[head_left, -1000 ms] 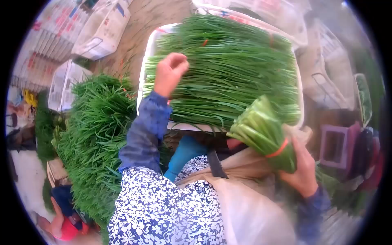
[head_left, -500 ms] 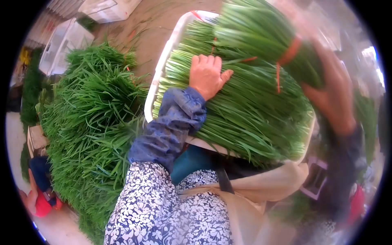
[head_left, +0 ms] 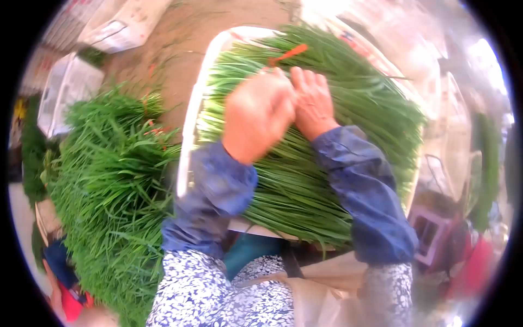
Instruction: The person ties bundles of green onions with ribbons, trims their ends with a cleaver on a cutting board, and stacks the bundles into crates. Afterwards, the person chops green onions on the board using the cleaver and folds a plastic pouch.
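A white crate (head_left: 190, 117) in front of me is filled with Chinese chives (head_left: 305, 191), long green leaves laid flat with pale stem ends at the left. My left hand (head_left: 259, 114) is over the chives, smeared by motion; its fingers look bent, but what they hold, if anything, does not show. Right beside it, my right hand (head_left: 315, 103) lies on the chives with fingers stretched forward. Just beyond both hands is an orange tie band (head_left: 289, 54) on the upper chives.
A big heap of chives (head_left: 109, 201) stands to the left of the crate. White plastic crates (head_left: 71, 92) are at the upper left, and more pale crates (head_left: 381, 32) at the upper right. A person in red (head_left: 70, 302) is partly visible at the lower left.
The tied chive bunch my right hand held up is now down in the crate. That hand has let go and come left to the middle. My left hand has lifted and blurred.
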`<action>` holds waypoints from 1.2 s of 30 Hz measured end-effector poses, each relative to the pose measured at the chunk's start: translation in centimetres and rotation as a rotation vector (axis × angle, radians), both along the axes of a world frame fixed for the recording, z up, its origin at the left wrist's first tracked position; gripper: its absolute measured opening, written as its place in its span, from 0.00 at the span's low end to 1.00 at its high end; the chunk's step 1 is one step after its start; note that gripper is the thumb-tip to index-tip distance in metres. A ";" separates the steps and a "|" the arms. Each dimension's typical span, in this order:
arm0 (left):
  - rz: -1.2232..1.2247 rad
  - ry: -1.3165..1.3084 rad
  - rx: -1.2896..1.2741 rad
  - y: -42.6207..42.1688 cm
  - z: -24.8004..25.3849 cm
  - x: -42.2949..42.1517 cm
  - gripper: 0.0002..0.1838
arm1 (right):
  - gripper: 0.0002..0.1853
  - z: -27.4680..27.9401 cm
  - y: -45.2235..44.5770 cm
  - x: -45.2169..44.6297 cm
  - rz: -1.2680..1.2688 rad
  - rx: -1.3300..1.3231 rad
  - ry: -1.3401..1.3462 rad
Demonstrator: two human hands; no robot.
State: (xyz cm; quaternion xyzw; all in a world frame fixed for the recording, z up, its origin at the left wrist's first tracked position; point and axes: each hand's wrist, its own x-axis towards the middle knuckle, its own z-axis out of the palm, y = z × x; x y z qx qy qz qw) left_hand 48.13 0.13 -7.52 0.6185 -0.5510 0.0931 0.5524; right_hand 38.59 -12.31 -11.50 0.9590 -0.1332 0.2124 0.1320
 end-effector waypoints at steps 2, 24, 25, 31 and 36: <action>0.069 -0.118 0.094 -3.4 -0.2 2.8 0.05 | 0.13 0.3 0.3 0.2 -0.066 0.031 -0.030; 0.235 0.656 -0.498 -1.3 -3.0 10.6 0.14 | 0.34 5.1 0.5 2.1 0.147 0.335 0.206; 0.213 0.675 -0.490 -1.1 -3.0 10.8 0.12 | 0.38 4.8 0.4 2.7 0.081 0.385 0.353; 0.219 0.763 -0.587 -0.5 -3.2 12.8 0.07 | 0.43 3.8 -1.4 3.6 -0.024 0.556 0.454; 0.292 0.809 -0.643 -0.1 -5.0 14.1 0.06 | 0.39 6.1 -3.7 4.8 0.132 0.710 0.296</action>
